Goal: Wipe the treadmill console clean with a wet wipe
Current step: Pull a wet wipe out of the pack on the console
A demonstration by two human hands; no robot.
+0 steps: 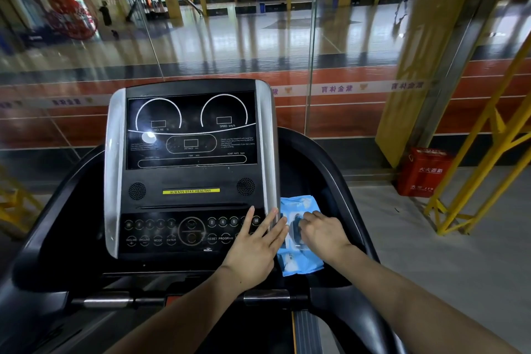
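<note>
Treadmill console (191, 169) upright at centre, dark display above button panel. Blue wet wipe pack (298, 238) lying in right side tray, just beside console edge. Left hand (254, 250) flat, fingers straight, over lower right buttons, fingertips reaching pack. Right hand (323, 234) on pack, fingers curled at its flap. Red box (425, 172) on floor, far right.

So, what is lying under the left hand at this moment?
The left hand lies flat over the console's button panel, fingertips reaching the wet wipe pack. The buttons right of PROGRAM are covered, so they cannot be read.
</note>
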